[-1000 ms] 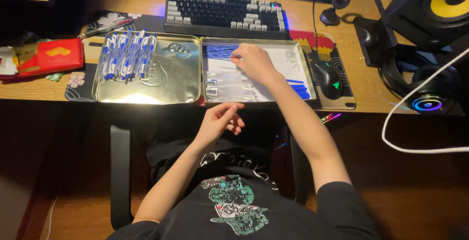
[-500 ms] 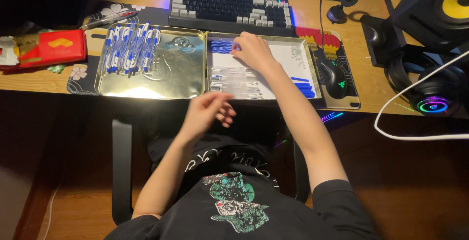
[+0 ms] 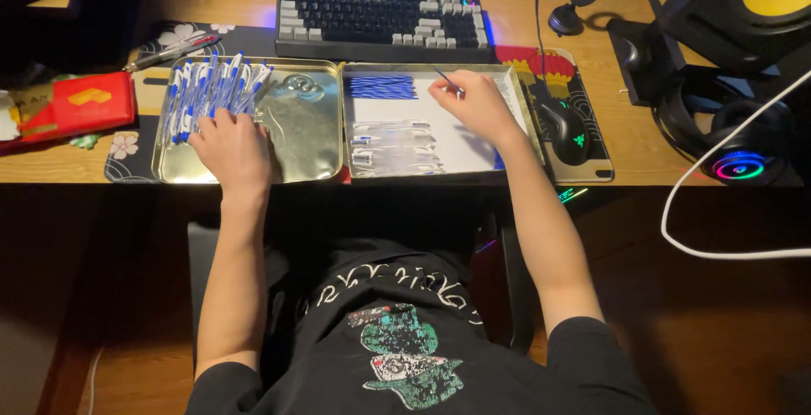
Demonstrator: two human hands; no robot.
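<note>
Left hand [image 3: 232,146] up from lap since a second ago, now spread flat on left tray [image 3: 308,141], fingers at pen pile [image 3: 209,87]. Right hand [image 3: 477,103] lifted off refills [image 3: 382,86], pinching one thin refill [image 3: 448,81] above right tray [image 3: 515,94]. Assembly apparently ongoing.

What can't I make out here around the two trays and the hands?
- Head view: the left hand covers the near ends of the blue-and-white pens, so any grip is hidden.
- The thin dark piece at the right hand is too small to identify.
- The clear parts in the right tray blur together; no count possible.
- The speaker is cut off by the top and right edges.
</note>
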